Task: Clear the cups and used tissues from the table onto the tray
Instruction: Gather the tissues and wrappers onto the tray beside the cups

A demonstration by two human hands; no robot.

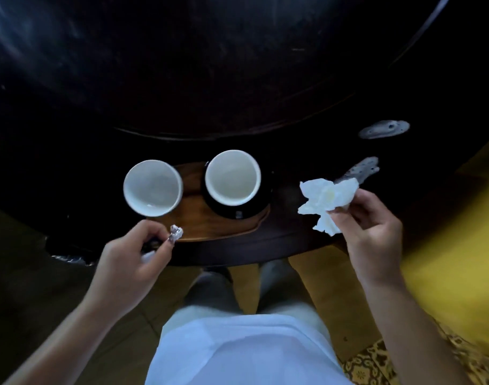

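We're looking down at a dark round table [237,65]; a wooden tray [198,218] sits at its near edge, right in front of us; two white cups stand upright and look empty; the right cup [233,177] sits on a dark saucer [237,209] on the tray's right half; the left cup [152,188] sits at the tray's left edge, whether fully on it or overhanging we can't tell. Our right hand [373,226] has its fingers clenched on a crumpled white tissue [325,202], held above the table's near edge just right of the tray, not touching it. Our left hand [132,262] pinches a small crumpled silvery scrap [176,233] between thumb and fingertips, right at the tray's near-left corner; something white shows inside the palm, too hidden to identify. Two pale speckled objects [383,129] lie on the table toward its right edge, blurred.
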